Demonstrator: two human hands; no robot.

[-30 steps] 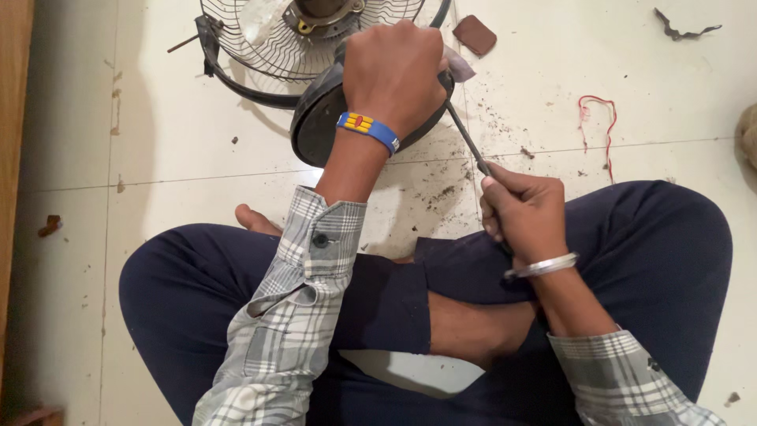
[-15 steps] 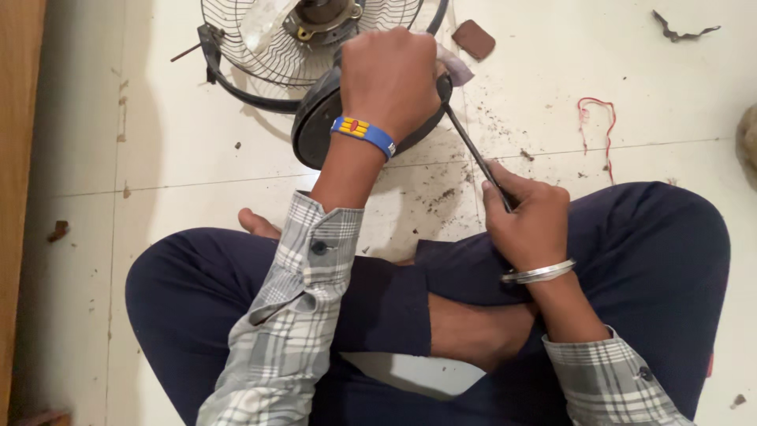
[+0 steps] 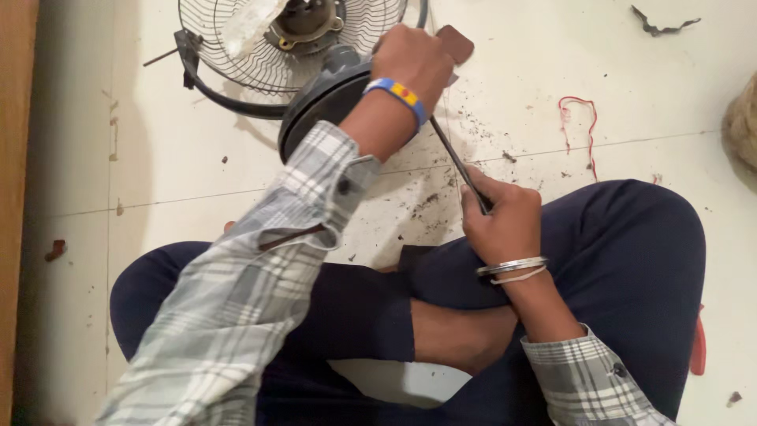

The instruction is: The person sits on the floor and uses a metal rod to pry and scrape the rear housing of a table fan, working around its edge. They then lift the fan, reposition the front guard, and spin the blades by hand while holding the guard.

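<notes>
Down on the tiled floor (image 3: 631, 95), the person sat cross-legged, and the left hand (image 3: 414, 63) lay clenched over the top of a round dark fan housing (image 3: 315, 106) near the floor's far edge. The right hand (image 3: 505, 221) was closed around the handle of a long thin tool (image 3: 457, 162), whose shaft slanted up toward the housing. The tool's tip was hidden behind the left hand. A wire fan guard (image 3: 236, 55) lay just behind the housing, cut off by the top of the view. A small brown block (image 3: 457, 41) sat beside the left hand. Open tile stretched to the right, marked with dark specks and a red scribble (image 3: 579, 118); a wooden edge (image 3: 16, 197) closed the left side.
</notes>
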